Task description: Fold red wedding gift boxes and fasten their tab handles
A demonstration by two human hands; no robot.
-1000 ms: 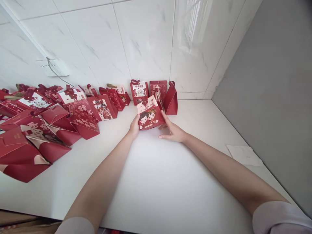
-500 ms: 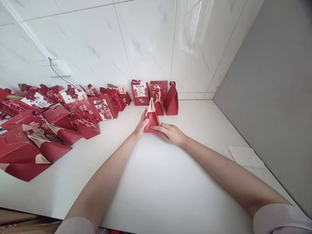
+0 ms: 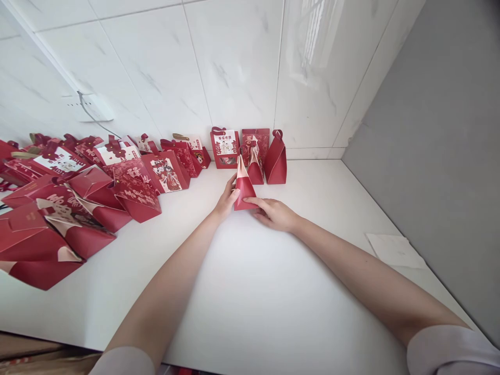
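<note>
The white table [image 3: 265, 302] is bearing red gift boxes [image 3: 135, 195] along its left and back edges. Near the back edge, a pointed box [image 3: 244, 191] is being held upright: the left hand [image 3: 225, 202] is clasping its left side, the right hand [image 3: 276, 213] pinching its lower right corner.

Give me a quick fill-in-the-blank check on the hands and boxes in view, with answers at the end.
1. The left hand and the right hand both touch one small box, whose lower part is coloured ____.
2. The larger group of boxes stands to the ____ of the left hand.
3. A flat white sheet lies on the table near the panel that is coloured ____.

Missing words: red; left; grey.
</note>
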